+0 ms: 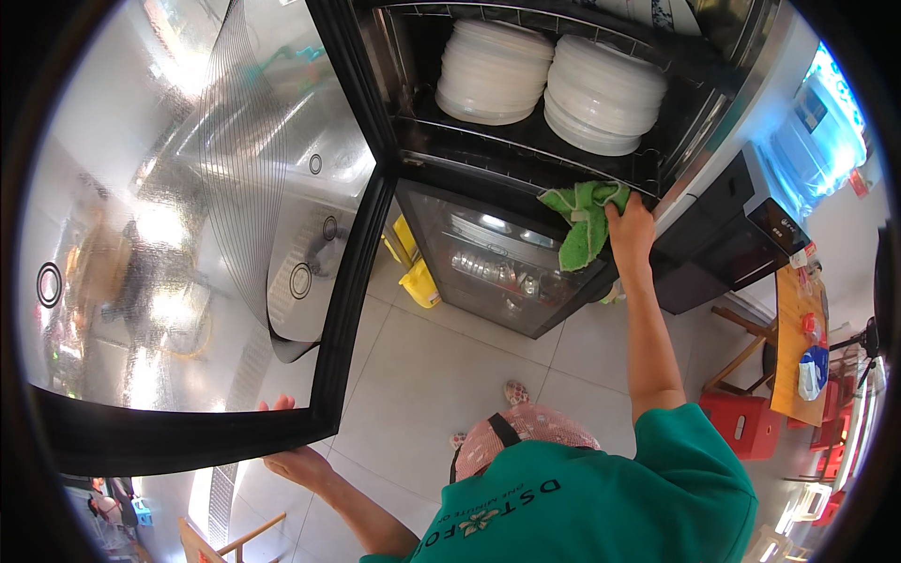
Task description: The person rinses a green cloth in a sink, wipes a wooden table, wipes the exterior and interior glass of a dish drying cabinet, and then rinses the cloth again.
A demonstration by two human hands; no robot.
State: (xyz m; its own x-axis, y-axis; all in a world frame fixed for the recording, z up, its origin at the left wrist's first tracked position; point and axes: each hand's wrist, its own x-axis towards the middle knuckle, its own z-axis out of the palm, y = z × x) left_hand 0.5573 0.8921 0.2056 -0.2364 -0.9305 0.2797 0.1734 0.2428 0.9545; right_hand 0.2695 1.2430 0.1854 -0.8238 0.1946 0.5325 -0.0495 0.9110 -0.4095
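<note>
My right hand grips a crumpled green cloth at the front right edge of a dish cabinet. Part of the cloth hangs down over the lower glass door, which is closed. On the left, my left hand holds the bottom frame of the open upper glass door, its fingertips showing through the glass. Inside the upper compartment, two tall stacks of white plates stand side by side on a wire rack. Several shiny vessels show dimly behind the lower door.
Right of the cabinet stands a black water dispenser with a blue bottle. Farther right are a wooden table and red plastic stools. A yellow container sits beside the cabinet's base. A wooden chair is at lower left.
</note>
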